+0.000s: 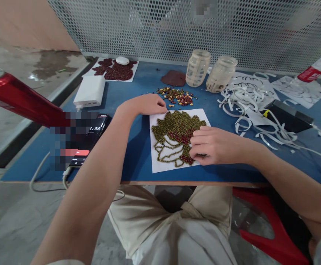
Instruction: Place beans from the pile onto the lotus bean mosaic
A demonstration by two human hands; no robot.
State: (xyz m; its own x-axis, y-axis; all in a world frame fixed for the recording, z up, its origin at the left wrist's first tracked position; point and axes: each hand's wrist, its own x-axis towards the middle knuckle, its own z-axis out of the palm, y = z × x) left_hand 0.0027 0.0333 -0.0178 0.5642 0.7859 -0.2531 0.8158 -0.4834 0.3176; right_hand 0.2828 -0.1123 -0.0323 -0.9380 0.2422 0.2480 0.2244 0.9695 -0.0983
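A white sheet [166, 165] lies on the blue table [138, 147] in front of me, bearing a leaf-shaped picture made of green and red beans [177, 127]. My left hand [144, 105] rests at the sheet's top left corner, fingers curled and pressed on the paper. My right hand [212, 145] lies over the picture's right side, fingers bent together in a pinch at the beans; what it pinches is too small to make out. A loose heap of mixed beans [177, 95] sits just beyond the sheet.
Two glass jars [197, 68] [221, 73] stand at the back by a mesh wall. Cut white paper strips [249, 99] and a black box [287, 116] lie to the right. A phone [91, 136], a white power bank [90, 91] and another bean sheet [113, 70] sit to the left.
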